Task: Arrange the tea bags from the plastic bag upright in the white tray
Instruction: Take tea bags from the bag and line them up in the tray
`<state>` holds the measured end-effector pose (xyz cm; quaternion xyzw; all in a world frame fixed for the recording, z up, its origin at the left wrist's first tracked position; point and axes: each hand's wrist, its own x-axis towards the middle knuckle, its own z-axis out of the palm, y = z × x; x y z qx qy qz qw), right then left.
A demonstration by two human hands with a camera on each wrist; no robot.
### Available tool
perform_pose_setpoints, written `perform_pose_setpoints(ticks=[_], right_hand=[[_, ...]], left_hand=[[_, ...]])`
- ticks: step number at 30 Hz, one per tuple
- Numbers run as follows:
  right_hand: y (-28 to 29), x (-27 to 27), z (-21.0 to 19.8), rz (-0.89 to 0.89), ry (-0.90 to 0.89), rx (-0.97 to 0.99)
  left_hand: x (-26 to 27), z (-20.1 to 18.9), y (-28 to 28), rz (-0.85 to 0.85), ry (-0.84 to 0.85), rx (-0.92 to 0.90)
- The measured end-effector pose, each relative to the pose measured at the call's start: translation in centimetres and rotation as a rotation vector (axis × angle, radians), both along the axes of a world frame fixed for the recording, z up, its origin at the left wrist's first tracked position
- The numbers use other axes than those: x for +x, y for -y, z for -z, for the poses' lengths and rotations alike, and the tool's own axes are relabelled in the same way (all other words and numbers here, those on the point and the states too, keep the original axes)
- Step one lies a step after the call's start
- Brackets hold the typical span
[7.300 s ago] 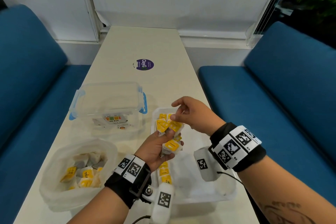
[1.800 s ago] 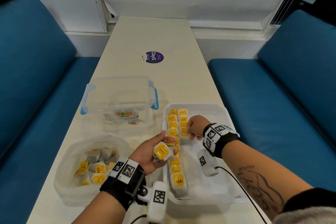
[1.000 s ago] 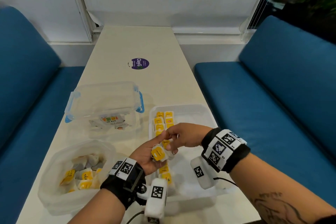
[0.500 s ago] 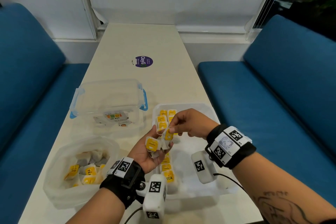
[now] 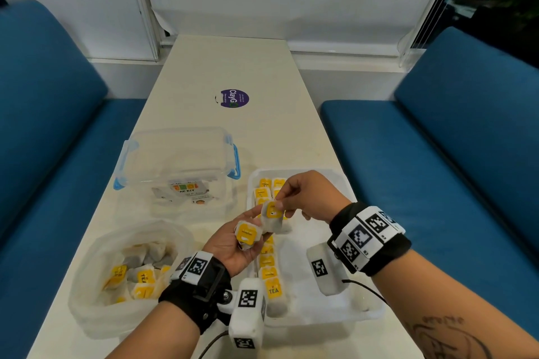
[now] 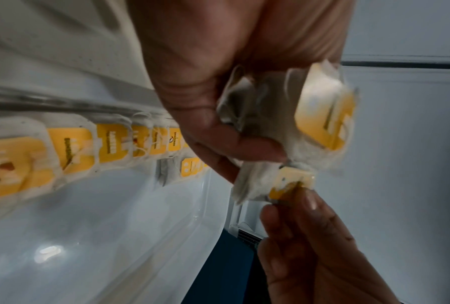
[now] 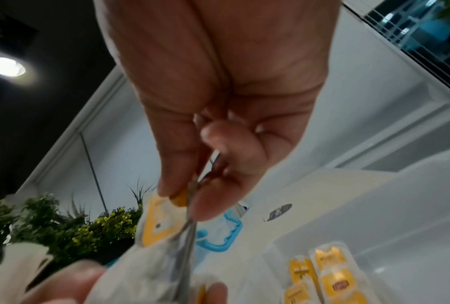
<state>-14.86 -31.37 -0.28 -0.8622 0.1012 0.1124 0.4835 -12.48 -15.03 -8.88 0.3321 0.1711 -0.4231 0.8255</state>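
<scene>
My left hand [image 5: 237, 237] is palm up over the left edge of the white tray [image 5: 329, 304], holding a small bunch of tea bags [image 5: 248, 234] with yellow tags. My right hand [image 5: 294, 198] pinches the top of one tea bag [image 5: 272, 214] between thumb and forefinger, just above the left palm. In the left wrist view that pinched tea bag [image 6: 264, 186] hangs beside the held bunch [image 6: 320, 115]. The right wrist view shows the fingertips [image 7: 203, 203] clamped on the yellow tag [image 7: 159, 224]. A row of tea bags [image 5: 269, 265] stands along the tray's left side. The plastic bag [image 5: 128, 274] holds several more.
A clear lidded box with blue clips [image 5: 178, 166] stands behind the plastic bag, left of the tray. A purple round sticker [image 5: 234, 98] lies on the table further back. Blue benches [image 5: 437, 160] flank the table on both sides. The tray's right half [image 5: 350, 183] holds no tea bags.
My right hand reached to the left palm, pinched one tea bag and is lifting it off the bunch. The left hand has stayed over the tray's left edge.
</scene>
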Motion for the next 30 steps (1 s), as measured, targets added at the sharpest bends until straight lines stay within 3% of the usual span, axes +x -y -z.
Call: perform_pose_setpoints(ticks=[3,7,11,20,25,30], right_hand=[[0.2,0.4,-0.5,0.006,0.100,-0.098],[1.2,0.9,-0.4,0.098,0.144,-0.275],[2.0,0.9,-0.3,0.151,0.036,-0.134],[2.5,1.1,1.1,0.135,-0.150,-0.165],[2.0,0.9,2.4,-0.035,-0.342,-0.357],[1.2,1.0,4.3,-0.114,-0.511,-0.306]], left_hand=[[0.2,0.1,0.1,-0.050,-0.055,0.000],[0.4,-0.5,0.2,-0.075,-0.009,0.044],[0.5,-0.9,0.3,-0.064,-0.007,0.063],[0.0,-1.5,-0.2,-0.045,0.013,0.102],[-0.1,-1.3,-0.4,-0.047,0.024,0.115],[-0.2,-1.2,-0.8,-0.077,0.016,0.098]])
